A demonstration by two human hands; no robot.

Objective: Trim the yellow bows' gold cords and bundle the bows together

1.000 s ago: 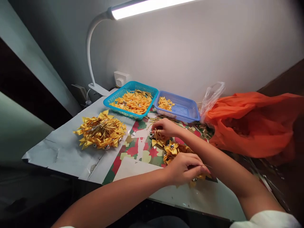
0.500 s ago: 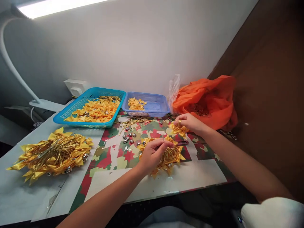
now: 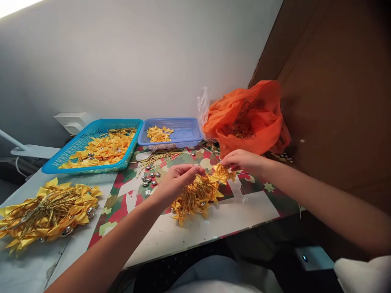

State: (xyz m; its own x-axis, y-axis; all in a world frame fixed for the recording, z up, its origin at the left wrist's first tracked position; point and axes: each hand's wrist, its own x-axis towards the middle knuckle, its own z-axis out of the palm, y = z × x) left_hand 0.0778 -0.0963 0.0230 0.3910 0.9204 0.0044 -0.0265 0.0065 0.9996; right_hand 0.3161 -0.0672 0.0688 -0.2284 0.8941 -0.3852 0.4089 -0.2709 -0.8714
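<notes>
My left hand (image 3: 185, 175) is closed, thumb against fingers, over a bundle of yellow ribbon bows with gold cords (image 3: 198, 197); what it pinches is too small to make out. To the right, my right hand (image 3: 240, 160) is closed at the top of a smaller yellow bow cluster (image 3: 223, 174), its fingertips touching the gold loops. The two bunches lie side by side on the patterned sheet (image 3: 122, 203). Several silver bells (image 3: 149, 179) are left of my left hand, and gold cords (image 3: 160, 156) lie behind it.
A teal basket (image 3: 64, 156) of yellow bows stands at the back left, beside a blue basket (image 3: 187, 132) with small yellow pieces. An orange bag (image 3: 256, 134) is at the back right. A large bow bundle (image 3: 51, 211) lies at the left.
The camera view has shifted, moving the scene mostly left. My left hand has moved back slightly from the dark red tool, which is now mostly hidden. My right hand stays at the smaller cluster.
</notes>
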